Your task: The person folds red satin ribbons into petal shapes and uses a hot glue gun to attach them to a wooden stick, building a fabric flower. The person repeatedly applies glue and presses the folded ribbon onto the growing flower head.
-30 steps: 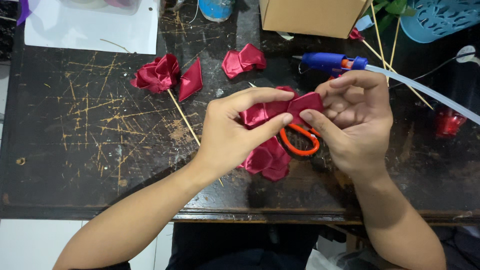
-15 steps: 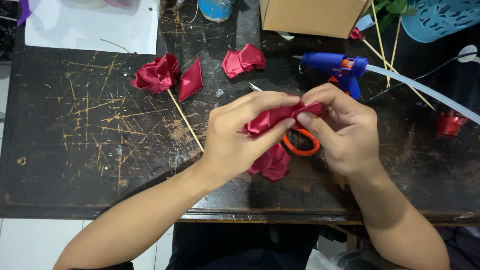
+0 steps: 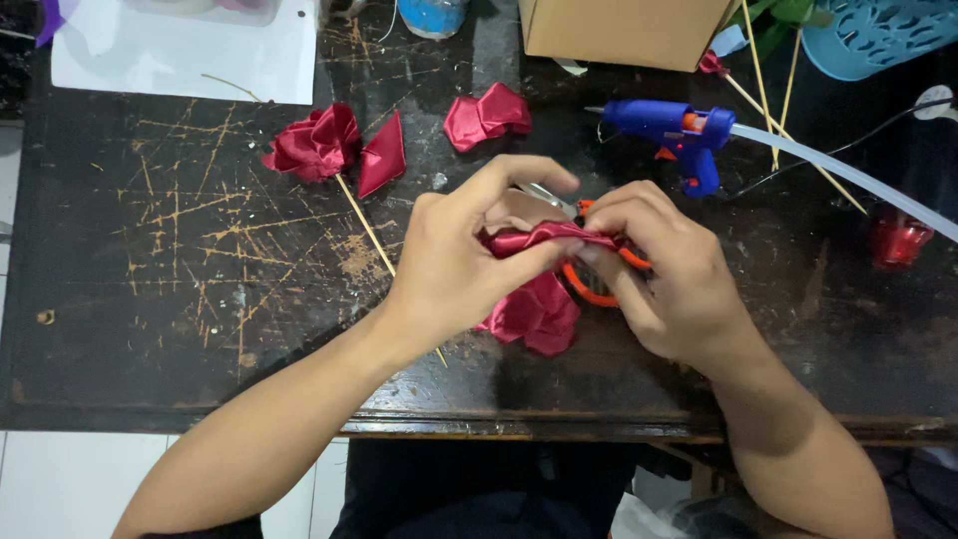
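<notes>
The folded strip of dark red satin ribbon [image 3: 544, 238] sits between my two hands, above the middle of the scratched black wooden table [image 3: 150, 299]. My left hand [image 3: 459, 260] is closed on its left end, thumb and fingers pinching. My right hand [image 3: 664, 274] is closed on its right end. Compared with half a second ago, the strip is pressed flatter and narrower, and my hands have drawn closer together. Below the strip lies a pile of folded red satin petals [image 3: 534, 317]; orange-handled scissors [image 3: 589, 289] lie partly hidden under my right hand. Further out: a blue glue gun [image 3: 669, 125], a finished red satin rose on a wooden skewer [image 3: 317, 143], and a cardboard box [image 3: 624, 30].
</notes>
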